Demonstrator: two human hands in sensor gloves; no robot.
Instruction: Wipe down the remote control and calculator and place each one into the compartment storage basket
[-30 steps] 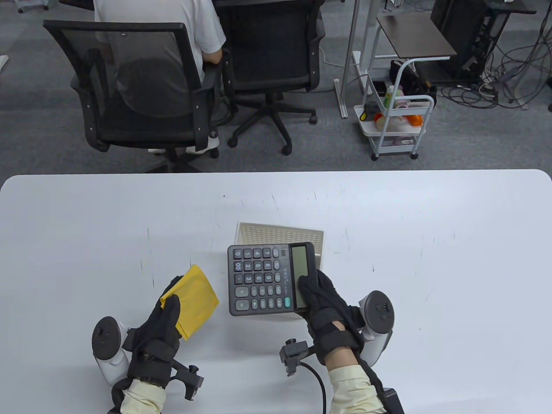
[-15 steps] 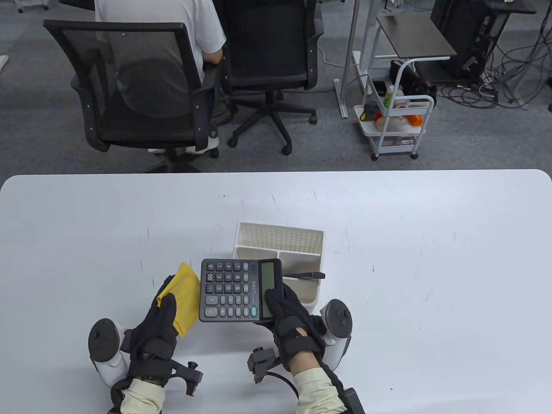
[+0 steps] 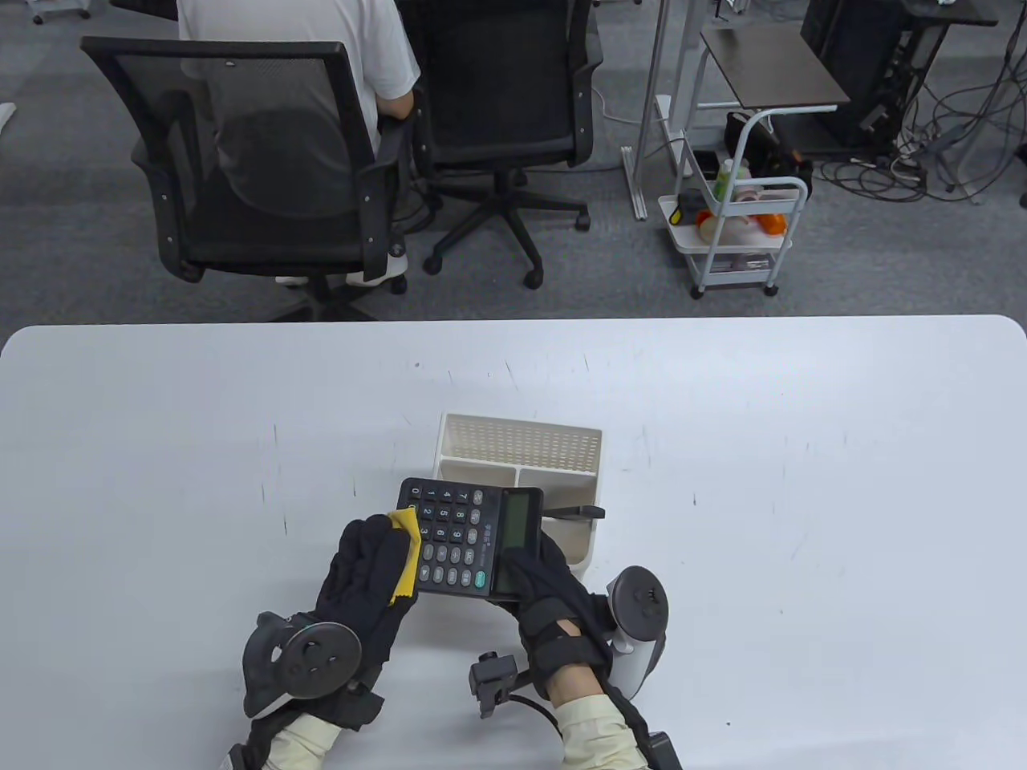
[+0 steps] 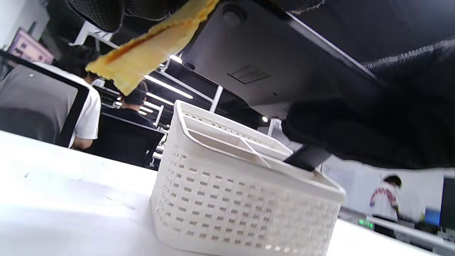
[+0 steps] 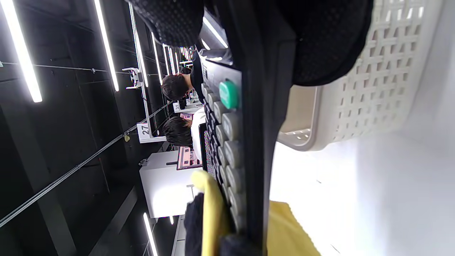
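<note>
A dark calculator (image 3: 469,537) is held in the air just in front of the white compartment basket (image 3: 520,439). My right hand (image 3: 533,581) grips its display end, thumb on top. My left hand (image 3: 369,573) holds the yellow cloth (image 3: 407,553) wrapped round the calculator's left edge, covering its leftmost keys. The left wrist view shows the calculator's underside (image 4: 256,67), with the cloth (image 4: 142,53) hanging below the fingers. A black remote control (image 3: 574,512) stands in the basket's right compartment, its top poking over the rim. In the right wrist view the keys (image 5: 227,138) run edge-on with the cloth (image 5: 213,209) at their far end.
The basket (image 4: 241,199) stands on the white table (image 3: 802,481) near its middle. Past the table's far edge stand office chairs (image 3: 257,160) with a seated person, and a small white trolley (image 3: 738,233).
My left hand swung in from the table's left and brought the cloth onto the calculator's left edge. The right hand carried the calculator left off the basket, then slightly back right.
</note>
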